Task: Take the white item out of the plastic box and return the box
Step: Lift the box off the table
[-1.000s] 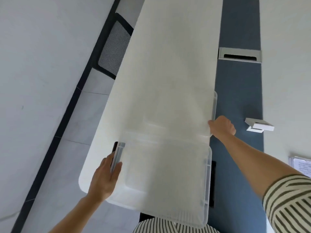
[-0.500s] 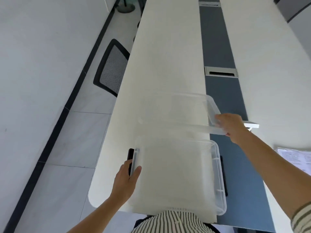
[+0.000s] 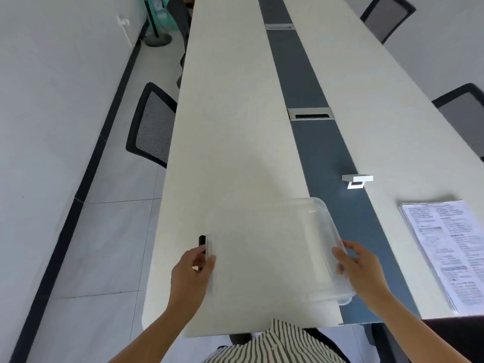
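A clear plastic box (image 3: pixel 275 247) lies on the near end of the long white table (image 3: pixel 230 127), its clear lid resting over it. Box and lid are hard to tell apart. My left hand (image 3: pixel 192 271) grips the box's left edge by a black latch (image 3: pixel 202 241). My right hand (image 3: pixel 358 271) holds the right edge of the lid and box. A small white item (image 3: pixel 357 180) sits apart on the blue centre strip, beyond the box to the right. Nothing shows inside the box.
A stack of printed papers (image 3: pixel 450 244) lies on the table at the right. A metal cable slot (image 3: pixel 310 114) sits in the blue strip further away. Black mesh chairs stand at the left (image 3: pixel 153 124) and right (image 3: pixel 463 113).
My right hand has brought the lid from the far side down over the box and moved to its right edge. The camera has tilted up along the table. My left hand keeps its grip.
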Tool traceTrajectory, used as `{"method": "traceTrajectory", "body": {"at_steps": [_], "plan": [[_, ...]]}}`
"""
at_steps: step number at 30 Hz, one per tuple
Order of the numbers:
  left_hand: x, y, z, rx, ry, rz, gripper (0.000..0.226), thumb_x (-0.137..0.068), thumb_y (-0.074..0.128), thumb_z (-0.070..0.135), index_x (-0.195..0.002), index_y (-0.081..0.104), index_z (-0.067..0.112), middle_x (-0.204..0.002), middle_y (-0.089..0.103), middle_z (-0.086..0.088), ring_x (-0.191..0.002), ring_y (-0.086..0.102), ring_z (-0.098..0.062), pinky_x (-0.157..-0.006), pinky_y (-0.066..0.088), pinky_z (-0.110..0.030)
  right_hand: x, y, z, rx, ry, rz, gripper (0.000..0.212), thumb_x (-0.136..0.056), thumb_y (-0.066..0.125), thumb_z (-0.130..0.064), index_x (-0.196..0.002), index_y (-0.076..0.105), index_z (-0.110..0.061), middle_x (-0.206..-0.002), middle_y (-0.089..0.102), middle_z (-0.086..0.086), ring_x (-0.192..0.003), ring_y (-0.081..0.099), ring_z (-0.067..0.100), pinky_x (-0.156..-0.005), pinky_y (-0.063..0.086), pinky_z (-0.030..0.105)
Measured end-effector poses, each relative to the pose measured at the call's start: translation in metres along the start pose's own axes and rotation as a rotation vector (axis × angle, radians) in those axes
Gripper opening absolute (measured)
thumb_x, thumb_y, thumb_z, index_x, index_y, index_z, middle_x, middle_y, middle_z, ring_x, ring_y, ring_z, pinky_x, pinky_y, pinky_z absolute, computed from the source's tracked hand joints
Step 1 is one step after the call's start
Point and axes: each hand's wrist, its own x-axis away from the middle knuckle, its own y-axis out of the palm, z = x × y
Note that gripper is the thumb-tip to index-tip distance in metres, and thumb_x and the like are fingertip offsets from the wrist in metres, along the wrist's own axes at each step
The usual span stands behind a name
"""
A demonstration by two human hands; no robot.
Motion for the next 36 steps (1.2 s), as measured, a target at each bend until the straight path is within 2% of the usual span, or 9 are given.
{"method": "traceTrajectory", "body": {"at_steps": [6,10,13,16,20,24,27,32,36], "plan": [[0.012,0.003,-0.011,-0.089,0.029,-0.024,0.029,-0.080,0.071,0.014,-0.106,0.061,0.022,-0.078,0.064,0.001,-0.068,0.060,-0.018,-0.065,0.057,-0.037,0.005,-0.008,0.018,0.460,-0.130,0.123,0.034,-0.086,0.059,-0.048,-0.110,0.068,-0.026,-0.057,0.056,-0.006,-0.057,0.056,0.015,-0.050,0.040,0.026],[0.013,0.004,-0.014,-0.084,0.019,-0.059,0.028,-0.078,0.072,0.017,-0.095,0.057,0.033,-0.079,0.063,0.002,-0.073,0.061,-0.022,-0.065,0.057,-0.040,-0.002,-0.012,0.026,0.611,-0.088,0.097,0.044,-0.079,0.059,-0.061,-0.110,0.068,-0.032,-0.112,0.061,-0.006,-0.083,0.063,0.013,-0.070,0.054,0.034],[0.009,0.004,-0.012,-0.144,-0.025,-0.051,0.033,-0.078,0.072,0.024,-0.105,0.055,0.027,-0.102,0.057,0.005,-0.098,0.056,-0.020,-0.073,0.046,-0.026,-0.013,-0.017,0.030,0.541,0.001,-0.025,0.057,-0.073,0.066,-0.061,-0.121,0.062,-0.030,-0.130,0.056,-0.004,-0.100,0.062,0.016,-0.076,0.049,0.035],[-0.001,0.003,-0.009,-0.098,-0.191,-0.108,0.051,-0.078,0.071,0.035,-0.124,0.049,0.024,-0.114,0.051,0.004,-0.108,0.053,-0.020,-0.083,0.045,-0.033,-0.027,-0.022,0.024,0.267,0.109,-0.159,0.076,-0.071,0.079,-0.041,-0.139,0.046,-0.025,-0.142,0.049,0.005,-0.122,0.052,0.024,-0.090,0.045,0.039],[-0.013,0.002,-0.003,0.155,-0.465,-0.261,0.055,-0.078,0.070,0.043,-0.122,0.050,0.018,-0.109,0.062,-0.008,-0.095,0.061,-0.026,-0.079,0.052,-0.038,-0.041,-0.020,0.010,0.043,0.267,-0.251,0.082,-0.072,0.080,-0.035,-0.142,0.040,-0.022,-0.128,0.055,0.007,-0.110,0.056,0.027,-0.092,0.046,0.041],[-0.015,0.001,0.000,0.131,-0.401,-0.248,0.030,-0.078,0.072,0.034,-0.091,0.062,0.009,-0.081,0.060,-0.008,-0.070,0.056,-0.024,-0.062,0.048,-0.035,-0.043,-0.011,0.012,-0.019,0.239,-0.207,0.052,-0.071,0.081,-0.035,-0.115,0.060,-0.017,-0.104,0.068,0.005,-0.089,0.065,0.023,-0.073,0.053,0.038],[-0.014,0.005,0.003,0.046,-0.319,-0.220,0.033,-0.083,0.066,0.032,-0.071,0.048,0.007,-0.066,0.041,-0.007,-0.059,0.040,-0.021,-0.055,0.034,-0.031,-0.036,-0.002,0.015,0.108,0.135,-0.134,0.033,-0.079,0.071,-0.037,-0.092,0.062,-0.007,-0.091,0.068,0.012,-0.075,0.062,0.026,-0.064,0.047,0.035],[-0.005,0.022,0.006,0.046,-0.308,-0.157,0.021,-0.092,0.051,0.029,-0.088,0.048,0.009,-0.075,0.045,-0.007,-0.065,0.044,-0.021,-0.058,0.034,-0.032,-0.022,0.014,0.022,0.261,0.088,-0.077,0.035,-0.089,0.054,-0.043,-0.099,0.051,-0.010,-0.089,0.062,0.006,-0.080,0.059,0.024,-0.073,0.050,0.041],[-0.005,0.025,0.004,0.026,-0.298,-0.115,0.020,-0.093,0.048,0.030,-0.091,0.047,0.010,-0.074,0.047,-0.008,-0.064,0.045,-0.022,-0.056,0.034,-0.031,-0.006,0.027,0.028,0.361,0.016,0.053,0.042,-0.090,0.047,-0.053,-0.097,0.044,-0.012,-0.080,0.059,0.001,-0.074,0.060,0.024,-0.066,0.050,0.039]]}}
